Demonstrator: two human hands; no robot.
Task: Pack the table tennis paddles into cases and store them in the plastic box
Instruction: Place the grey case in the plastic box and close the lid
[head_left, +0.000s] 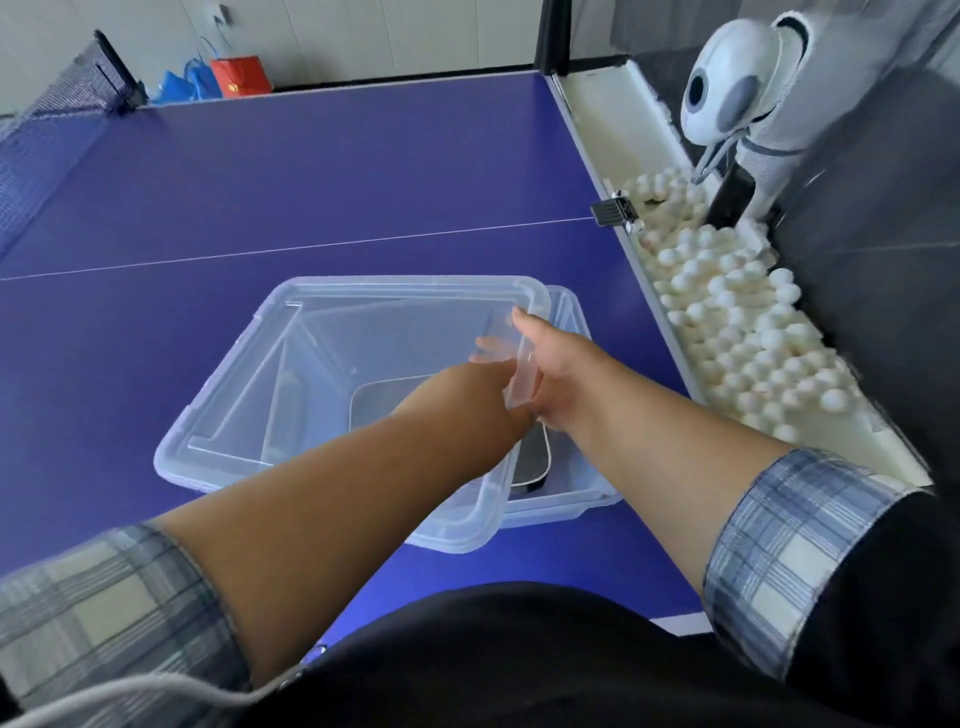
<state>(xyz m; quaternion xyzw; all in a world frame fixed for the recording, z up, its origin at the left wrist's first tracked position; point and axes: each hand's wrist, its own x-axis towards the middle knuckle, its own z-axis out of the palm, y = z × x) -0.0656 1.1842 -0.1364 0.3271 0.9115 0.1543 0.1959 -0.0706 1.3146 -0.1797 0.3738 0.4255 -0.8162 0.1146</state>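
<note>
Far left there's the net (47, 119), dark mesh on a black post, running off the edge of view. Behind it, by the pale back wall (363, 31), sit a couple of blue bags (182, 85) and a red bag (241, 75).

The table (311, 171) is deep blue-purple with a thin white line (311, 247) across it. On the near half is the clear lid (249, 384) – lifted at a slant and shifted left, so it only partly covers the plastic box (576, 322), whose right rim pokes out beyond it.

Both bare forearms reach in from plaid rolled-up sleeves and meet at the lid's right edge. The left hand (467, 395) has its fingers behind the plastic, blurred, so I can't tell how tightly they're closed. The right hand (553, 358) is wrapped around that same rim, thumb lying on top.

Down inside the box, under the wrists, lies a dark case (530, 457) with a pale edge – flat on the bottom, half seen through the lid.

Along the table's right side is a black clamp (613, 210) and a white tray (587, 119) heaped with white balls (737, 322). Past that, over the dark floor (883, 234), a white ball machine (727, 93) with a round head stands at the far corner.
</note>
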